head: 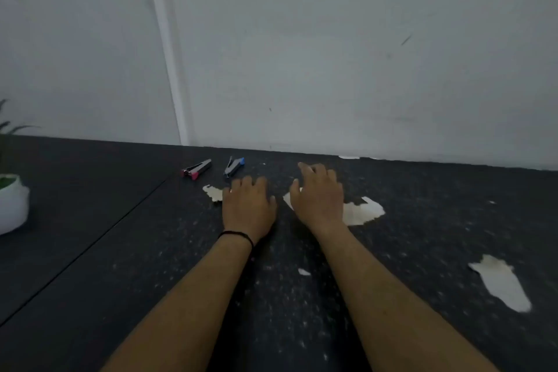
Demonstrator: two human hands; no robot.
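Both my arms stretch forward over a dark speckled table [120, 251]. My left hand [247, 205] lies palm down with relaxed fingers and holds nothing; a black band circles its wrist. My right hand [320, 196] hovers or rests palm down beside it, fingers spread, empty. Two small staplers lie just beyond the hands near the wall: one with a red end [197, 170] and one with a blue end [234, 167]. The left fingertips are close to the blue one but apart from it.
A white pot with a green plant [12, 205] stands at the left edge. Pale patches where the table's surface is torn show near the hands [362, 210] and at the right [501, 284]. A grey wall [332, 54] bounds the table's far edge.
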